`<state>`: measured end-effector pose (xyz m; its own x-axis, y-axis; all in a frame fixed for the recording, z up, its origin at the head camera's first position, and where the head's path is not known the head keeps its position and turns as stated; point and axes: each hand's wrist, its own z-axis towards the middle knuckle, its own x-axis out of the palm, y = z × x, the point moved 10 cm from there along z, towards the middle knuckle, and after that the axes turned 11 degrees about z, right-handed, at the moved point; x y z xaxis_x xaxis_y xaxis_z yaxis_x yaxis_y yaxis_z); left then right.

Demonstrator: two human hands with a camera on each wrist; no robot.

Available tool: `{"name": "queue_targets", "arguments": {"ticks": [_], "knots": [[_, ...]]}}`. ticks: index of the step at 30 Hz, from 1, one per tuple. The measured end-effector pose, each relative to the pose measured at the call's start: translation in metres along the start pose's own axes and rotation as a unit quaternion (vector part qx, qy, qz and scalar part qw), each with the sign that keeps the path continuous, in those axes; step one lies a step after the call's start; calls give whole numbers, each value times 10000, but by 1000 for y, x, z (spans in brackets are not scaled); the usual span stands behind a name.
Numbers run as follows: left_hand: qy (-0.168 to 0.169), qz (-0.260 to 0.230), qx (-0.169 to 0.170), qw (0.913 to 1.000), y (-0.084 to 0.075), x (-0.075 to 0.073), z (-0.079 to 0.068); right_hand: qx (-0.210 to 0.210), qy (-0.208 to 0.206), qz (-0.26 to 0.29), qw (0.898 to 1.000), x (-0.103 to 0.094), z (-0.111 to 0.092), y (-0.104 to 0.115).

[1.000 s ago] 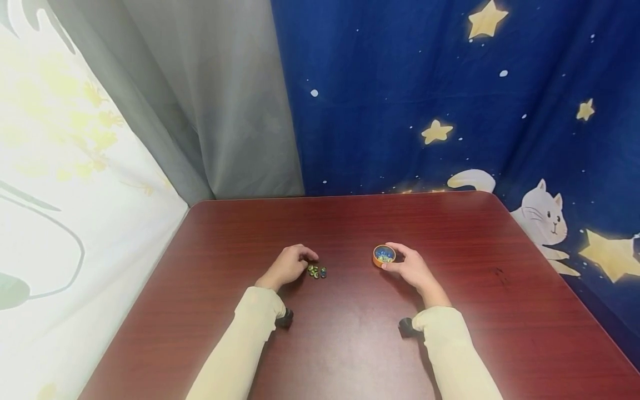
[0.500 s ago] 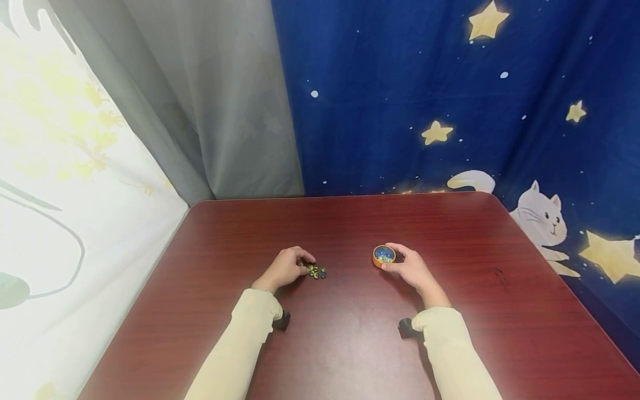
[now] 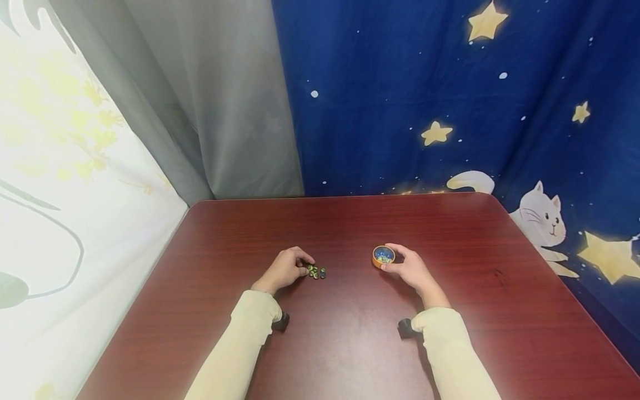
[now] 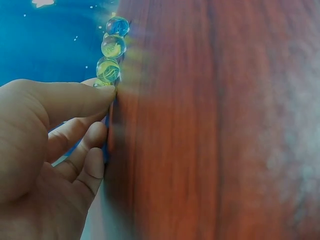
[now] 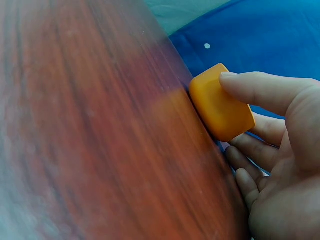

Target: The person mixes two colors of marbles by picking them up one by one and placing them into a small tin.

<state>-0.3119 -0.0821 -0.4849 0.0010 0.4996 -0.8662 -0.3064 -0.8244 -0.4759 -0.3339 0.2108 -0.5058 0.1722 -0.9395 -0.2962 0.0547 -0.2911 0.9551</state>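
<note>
The left hand (image 3: 284, 269) has been shifted slightly, against glass marbles (image 3: 316, 275) on the table (image 3: 345, 344); whether one is pinched cannot be told. An orange bowl (image 5: 212, 102) of marbles is clasped by the right hand (image 3: 412, 269).

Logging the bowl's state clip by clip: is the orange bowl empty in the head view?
No: the head view shows several marbles lying inside the orange bowl, which the right hand grips.

Bright light washes out the white curtain (image 3: 110, 194); pale glare sits on the table (image 3: 350, 350). The wrist views are dimmer; much of the table blurs there.
</note>
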Motion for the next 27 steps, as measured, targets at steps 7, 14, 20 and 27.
{"name": "queue_targets", "arguments": {"ticks": [7,14,20,27], "knots": [[4,21,-49,10000,1,0,0,18,-29,31,10000,1,0,-1],[-178,13,174,9997,0,-2,-2,26,-32,-1,10000,2,1,0],[-228,48,223,9995,-1,-4,-2,-3,-35,6,10000,2,2,0],[-24,13,-39,10000,3,-1,-1,-8,-27,45,10000,3,3,-1]]}}
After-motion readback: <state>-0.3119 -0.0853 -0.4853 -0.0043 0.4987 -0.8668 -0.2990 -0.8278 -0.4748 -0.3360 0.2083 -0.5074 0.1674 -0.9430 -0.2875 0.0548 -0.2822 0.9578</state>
